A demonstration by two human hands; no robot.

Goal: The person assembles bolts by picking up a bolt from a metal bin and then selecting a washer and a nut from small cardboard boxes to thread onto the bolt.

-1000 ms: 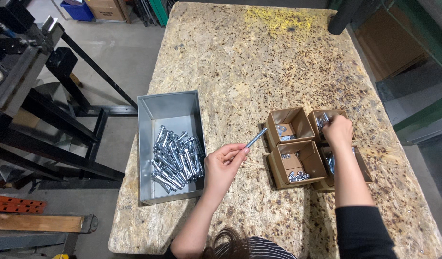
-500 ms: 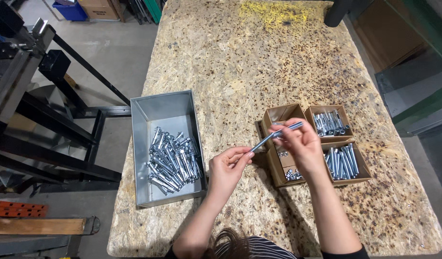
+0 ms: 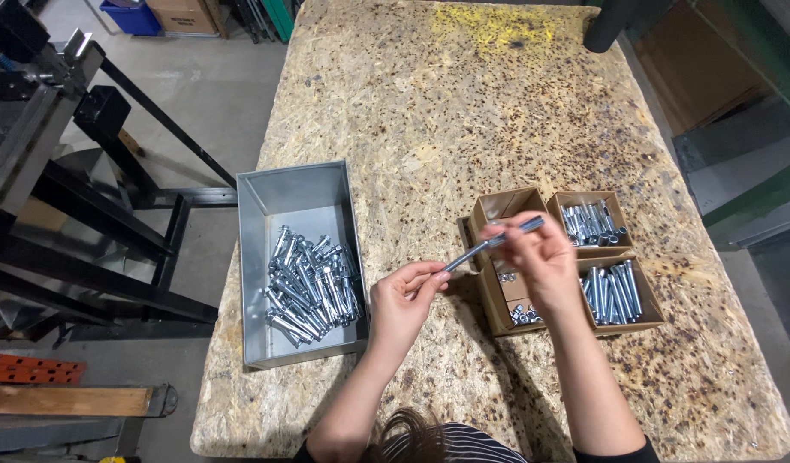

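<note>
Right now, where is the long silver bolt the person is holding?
In the head view, the long bolt is held between the left hand and right hand, above the table, just over the small cardboard boxes right of the grey metal bin.

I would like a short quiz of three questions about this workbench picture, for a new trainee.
1. True or false: both hands hold the same long metal bolt.
2. What fills the grey metal tray at the left hand's side?
A. wood chips
B. silver bolts
C. nothing
3. How many small cardboard boxes stand grouped near the right hand?

Key
1. True. The left fingers pinch one end and the right hand holds the other, above the wooden table.
2. B. A pile of silver bolts lies in its near half.
3. Four, in a square; the two on the right hold long bolts.
</note>
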